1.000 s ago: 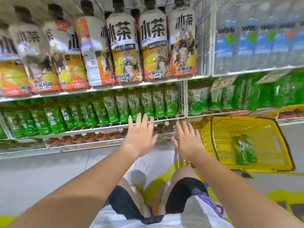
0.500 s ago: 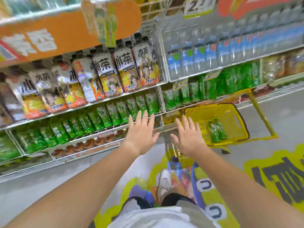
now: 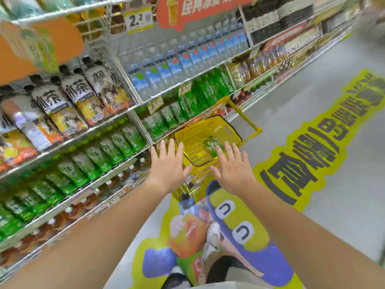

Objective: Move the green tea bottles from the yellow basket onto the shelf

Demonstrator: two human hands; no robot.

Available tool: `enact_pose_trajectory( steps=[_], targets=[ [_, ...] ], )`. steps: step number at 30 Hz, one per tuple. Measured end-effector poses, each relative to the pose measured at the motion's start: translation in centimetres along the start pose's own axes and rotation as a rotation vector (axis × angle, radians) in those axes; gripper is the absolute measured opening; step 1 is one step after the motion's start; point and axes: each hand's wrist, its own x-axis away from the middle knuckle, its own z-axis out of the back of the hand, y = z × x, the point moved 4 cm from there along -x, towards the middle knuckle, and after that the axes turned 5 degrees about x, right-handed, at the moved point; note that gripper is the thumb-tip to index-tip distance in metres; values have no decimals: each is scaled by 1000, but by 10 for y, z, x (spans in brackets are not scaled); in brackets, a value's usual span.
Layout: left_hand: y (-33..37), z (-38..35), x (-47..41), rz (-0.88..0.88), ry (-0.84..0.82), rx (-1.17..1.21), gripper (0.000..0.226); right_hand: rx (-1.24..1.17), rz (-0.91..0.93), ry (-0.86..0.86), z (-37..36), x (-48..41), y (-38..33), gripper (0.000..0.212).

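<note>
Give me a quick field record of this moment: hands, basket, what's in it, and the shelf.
left hand: open, fingers spread, holding nothing
right hand: open, holding nothing, in front of the basket
yellow basket: on the floor by the shelving
green tea bottles: lying in the basket, partly hidden; count unclear
shelf: row of green tea bottles already on it

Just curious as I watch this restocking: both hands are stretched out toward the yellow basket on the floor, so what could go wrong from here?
1. The picture is motion-blurred, so the open right hand might fumble the green tea bottles lying in the yellow plastic basket.
2. The white wire shelf row of green tea bottles looks tightly packed; pushing more in could topple neighbours.
3. The open left hand hovers near the basket's rim and could knock it.
</note>
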Motion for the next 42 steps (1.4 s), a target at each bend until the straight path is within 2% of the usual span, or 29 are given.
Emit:
enact_pose_trajectory(
  steps=[6, 12, 17, 23, 27, 34, 42],
  targets=[
    [55, 29, -18, -84, 49, -10, 81, -2, -65, 24, 19, 12, 59, 75],
    [110, 54, -86, -91, 97, 0, 80, 43, -78, 64, 41, -18, 138, 72],
    [158, 67, -139, -63, 146, -30, 78, 106, -17, 73, 48, -69, 210, 69],
    [190, 70, -190, 79, 154, 26, 76, 166, 139, 115, 59, -133, 264, 74],
    [192, 64, -213, 160, 129, 45, 76, 178, 224, 95, 58, -176, 272, 74],
    [155, 26, -265, 293, 77, 60, 77, 244, 376, 32, 27, -260, 249, 79],
    [126, -40, -352, 416, -36, 169, 78, 218, 445, -184, -56, -347, 234, 71]
  ],
)
